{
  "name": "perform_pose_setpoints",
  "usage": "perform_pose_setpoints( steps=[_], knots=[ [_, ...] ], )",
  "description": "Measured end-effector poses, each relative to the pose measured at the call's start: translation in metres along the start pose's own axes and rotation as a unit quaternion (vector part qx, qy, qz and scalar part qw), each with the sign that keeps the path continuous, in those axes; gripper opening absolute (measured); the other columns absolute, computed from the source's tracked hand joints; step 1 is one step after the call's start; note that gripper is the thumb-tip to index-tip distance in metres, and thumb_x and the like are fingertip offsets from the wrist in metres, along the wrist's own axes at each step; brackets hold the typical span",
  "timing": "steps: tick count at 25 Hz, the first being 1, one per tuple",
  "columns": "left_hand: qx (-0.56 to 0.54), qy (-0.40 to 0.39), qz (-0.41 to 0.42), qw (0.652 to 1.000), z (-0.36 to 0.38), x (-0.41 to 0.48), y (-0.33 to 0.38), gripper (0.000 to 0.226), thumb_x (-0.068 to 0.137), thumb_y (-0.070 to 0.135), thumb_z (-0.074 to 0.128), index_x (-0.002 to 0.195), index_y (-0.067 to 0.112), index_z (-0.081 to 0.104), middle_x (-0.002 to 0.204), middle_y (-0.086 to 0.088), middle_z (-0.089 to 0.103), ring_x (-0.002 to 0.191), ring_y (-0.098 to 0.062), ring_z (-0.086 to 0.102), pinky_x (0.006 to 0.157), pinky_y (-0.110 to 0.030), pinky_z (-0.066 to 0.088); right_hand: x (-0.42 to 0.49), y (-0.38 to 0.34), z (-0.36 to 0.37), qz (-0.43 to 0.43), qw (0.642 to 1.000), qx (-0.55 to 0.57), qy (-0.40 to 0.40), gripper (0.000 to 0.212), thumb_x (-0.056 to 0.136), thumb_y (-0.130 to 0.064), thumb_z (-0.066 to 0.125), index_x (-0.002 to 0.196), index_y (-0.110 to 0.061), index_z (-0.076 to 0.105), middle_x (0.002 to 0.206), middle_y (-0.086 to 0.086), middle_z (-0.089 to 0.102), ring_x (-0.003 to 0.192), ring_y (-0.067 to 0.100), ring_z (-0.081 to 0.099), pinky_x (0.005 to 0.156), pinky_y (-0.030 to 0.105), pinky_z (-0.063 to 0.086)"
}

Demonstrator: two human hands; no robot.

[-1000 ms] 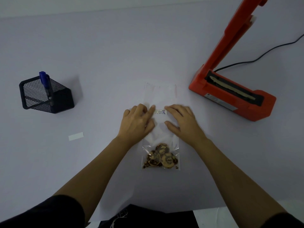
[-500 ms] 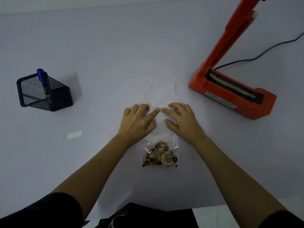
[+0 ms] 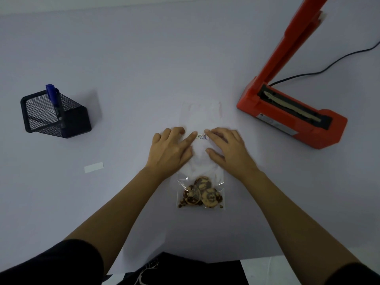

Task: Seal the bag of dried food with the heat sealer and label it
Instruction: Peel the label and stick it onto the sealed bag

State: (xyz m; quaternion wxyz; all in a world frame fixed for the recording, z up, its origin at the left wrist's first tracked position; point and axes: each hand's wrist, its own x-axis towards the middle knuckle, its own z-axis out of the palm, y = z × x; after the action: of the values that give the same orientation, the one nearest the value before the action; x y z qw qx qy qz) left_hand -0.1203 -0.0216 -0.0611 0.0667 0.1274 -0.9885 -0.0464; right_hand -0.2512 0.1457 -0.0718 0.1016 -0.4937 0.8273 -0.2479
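A clear plastic bag (image 3: 201,118) lies flat on the table, with dried fruit slices (image 3: 200,193) gathered at its near end. A small white label (image 3: 202,137) with printed lines sits on the bag's middle. My left hand (image 3: 171,150) rests flat on the bag's left side, its index fingertip touching the label's left end. My right hand (image 3: 227,149) rests flat on the right side, fingertips at the label's right end. The orange heat sealer (image 3: 292,118) stands at the right with its arm raised.
A black mesh pen holder (image 3: 55,115) with a blue marker (image 3: 53,95) stands at the left. A white strip of backing paper (image 3: 93,167) lies left of my left arm. The sealer's black cable (image 3: 329,65) runs off to the right. The table's near edge is below my arms.
My two index fingertips met over the label half a second ago and have now slid apart to its ends, so the label shows again. The bag has stayed in place.
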Motion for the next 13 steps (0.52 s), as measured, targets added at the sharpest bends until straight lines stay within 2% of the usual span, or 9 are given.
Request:
perform_pose_setpoints(
  steps=[4,7,11,13],
  knots=[
    [-0.004,-0.023,0.017,1.000,0.0009,-0.0035,0.0057,0.043,0.087,0.042,0.044,0.126,0.028,0.056,0.114,-0.013,0.060,0.088,-0.030,0.059,0.069,-0.037,0.043,-0.0006,0.0003,0.0011,0.003,1.000,-0.004,-0.004,0.043,0.090,-0.038,0.049,0.129,-0.020,0.053,0.123,0.008,0.054,0.107,0.026,0.047,0.094,0.039,0.043],
    [-0.031,-0.029,-0.063,0.997,-0.0006,-0.0036,0.0025,0.046,0.087,0.042,0.045,0.127,0.022,0.054,0.118,-0.013,0.057,0.094,-0.031,0.058,0.072,-0.039,0.044,-0.0003,0.0008,0.0011,0.005,1.000,0.007,-0.005,0.047,0.090,-0.038,0.049,0.131,-0.015,0.050,0.122,0.008,0.055,0.108,0.023,0.045,0.096,0.039,0.041],
    [-0.022,-0.024,-0.007,0.999,0.0010,-0.0058,0.0079,0.044,0.086,0.042,0.045,0.124,0.024,0.058,0.116,-0.014,0.059,0.090,-0.031,0.059,0.070,-0.038,0.044,-0.0006,0.0010,0.0003,0.004,1.000,0.005,0.000,0.046,0.090,-0.039,0.048,0.130,-0.016,0.052,0.123,0.008,0.055,0.109,0.023,0.044,0.097,0.038,0.041],
    [-0.033,-0.028,-0.048,0.998,0.0004,-0.0029,0.0052,0.043,0.087,0.041,0.044,0.123,0.023,0.059,0.116,-0.014,0.059,0.091,-0.031,0.059,0.070,-0.038,0.044,-0.0006,-0.0003,0.0002,0.009,1.000,0.011,0.001,0.050,0.090,-0.039,0.048,0.132,-0.012,0.049,0.124,0.008,0.055,0.111,0.020,0.042,0.099,0.038,0.037]
  ],
)
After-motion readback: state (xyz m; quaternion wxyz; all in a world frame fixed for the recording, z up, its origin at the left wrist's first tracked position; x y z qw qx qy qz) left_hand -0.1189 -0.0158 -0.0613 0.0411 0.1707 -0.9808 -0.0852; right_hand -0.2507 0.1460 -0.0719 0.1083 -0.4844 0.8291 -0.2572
